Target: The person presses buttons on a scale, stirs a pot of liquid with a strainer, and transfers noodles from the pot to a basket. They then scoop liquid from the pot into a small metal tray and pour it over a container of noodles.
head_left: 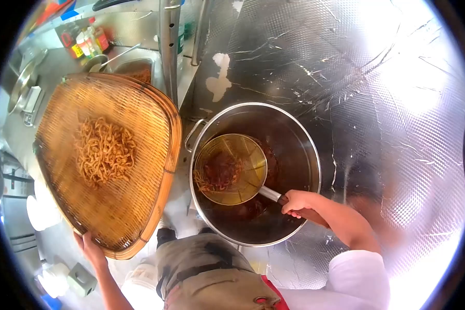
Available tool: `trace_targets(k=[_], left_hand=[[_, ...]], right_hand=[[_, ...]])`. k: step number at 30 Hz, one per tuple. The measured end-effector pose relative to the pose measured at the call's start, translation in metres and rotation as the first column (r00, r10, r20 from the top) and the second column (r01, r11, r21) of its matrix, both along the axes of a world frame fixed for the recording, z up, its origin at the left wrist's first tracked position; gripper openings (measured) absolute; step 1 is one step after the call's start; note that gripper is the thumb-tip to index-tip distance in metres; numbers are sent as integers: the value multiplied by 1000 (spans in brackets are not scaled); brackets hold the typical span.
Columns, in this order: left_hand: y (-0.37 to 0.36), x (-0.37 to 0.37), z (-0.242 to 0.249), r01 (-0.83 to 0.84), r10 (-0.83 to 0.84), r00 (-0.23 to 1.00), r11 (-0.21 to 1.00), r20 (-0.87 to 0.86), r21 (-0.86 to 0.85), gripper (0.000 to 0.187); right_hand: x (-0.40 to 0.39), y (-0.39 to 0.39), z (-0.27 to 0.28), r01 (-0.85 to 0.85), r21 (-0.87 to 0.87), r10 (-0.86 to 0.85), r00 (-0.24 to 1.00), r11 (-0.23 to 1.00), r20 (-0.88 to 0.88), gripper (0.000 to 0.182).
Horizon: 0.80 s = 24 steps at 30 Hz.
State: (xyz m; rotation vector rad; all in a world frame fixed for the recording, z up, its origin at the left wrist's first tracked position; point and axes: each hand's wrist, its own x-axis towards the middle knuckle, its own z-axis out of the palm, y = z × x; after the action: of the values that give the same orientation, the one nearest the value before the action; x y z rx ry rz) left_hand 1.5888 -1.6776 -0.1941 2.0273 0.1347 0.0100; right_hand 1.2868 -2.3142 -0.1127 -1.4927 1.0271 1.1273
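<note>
My right hand (297, 203) is wrapped round the wooden handle of a wire mesh strainer (248, 155). The strainer's basket sits inside a tall steel stockpot (315, 160), with some brown strips of food (225, 173) in the mesh. Dark liquid shows low in the pot. At the left, my left hand (91, 250) grips the near edge of a woven bamboo tray (62, 119). A pile of golden-brown, twisted fried strips (106, 151) lies in the middle of that tray. The fingers under its rim are partly hidden.
Foil-like sheeting (274, 57) covers the wall and surface around the pot. Behind the tray are bottles (90, 41), a steel pan (155, 62) with reddish contents and a ladle (121, 56). A metal post (169, 51) rises between tray and sheeting. A white bucket (139, 284) stands near my legs.
</note>
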Motion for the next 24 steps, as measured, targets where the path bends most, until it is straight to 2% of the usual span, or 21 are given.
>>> trace_targets(k=[1,2,3,5,6,9,12,15,16,18,19,21,22,24], left_hand=[[-2,0,3,-9,9,1000,1000,-5,12,48],[-4,0,7,-17,17,1000,1000,-12,23,47],[-7,0,10,-27,27,999,999,-17,33,47],[-13,3,14,-42,42,999,999,-22,-21,47],[-16,4,17,-49,48,999,998,-22,-47,48],[-43,1,44,-88,87,996,987,-7,-138,48],[-3,15,2,24,-15,998,987,54,-160,49],[-21,17,17,-87,66,996,904,-65,-419,49],[-19,20,9,-70,72,997,926,-10,-371,51],[-23,20,14,-104,85,994,918,-68,-382,52],[-23,19,18,-137,109,990,911,-93,-390,52],[-30,18,22,-126,128,992,922,-21,-367,52],[-32,19,21,-102,110,994,932,4,-348,53],[-27,19,14,-82,67,996,905,-50,-417,53]], right_hand=[[-4,1,11,38,-8,-38,999,999,6,17],[-8,0,19,-20,5,19,999,1000,41,19],[-15,-1,23,24,22,-25,998,999,50,19],[-32,1,27,111,60,-115,991,992,68,19],[-39,3,28,90,48,-94,991,995,90,20],[-51,19,41,247,107,-259,959,963,112,21],[-68,39,49,361,82,-369,918,929,142,22],[-84,67,65,486,92,-494,848,869,194,25],[-95,76,66,500,86,-506,839,862,199,26],[-117,99,71,480,26,-472,849,877,239,25],[-122,116,78,536,6,-521,819,844,239,25],[-127,145,81,669,83,-671,720,739,174,28],[-121,149,82,650,82,-653,737,756,174,28],[-103,155,78,619,78,-623,768,782,151,29]])
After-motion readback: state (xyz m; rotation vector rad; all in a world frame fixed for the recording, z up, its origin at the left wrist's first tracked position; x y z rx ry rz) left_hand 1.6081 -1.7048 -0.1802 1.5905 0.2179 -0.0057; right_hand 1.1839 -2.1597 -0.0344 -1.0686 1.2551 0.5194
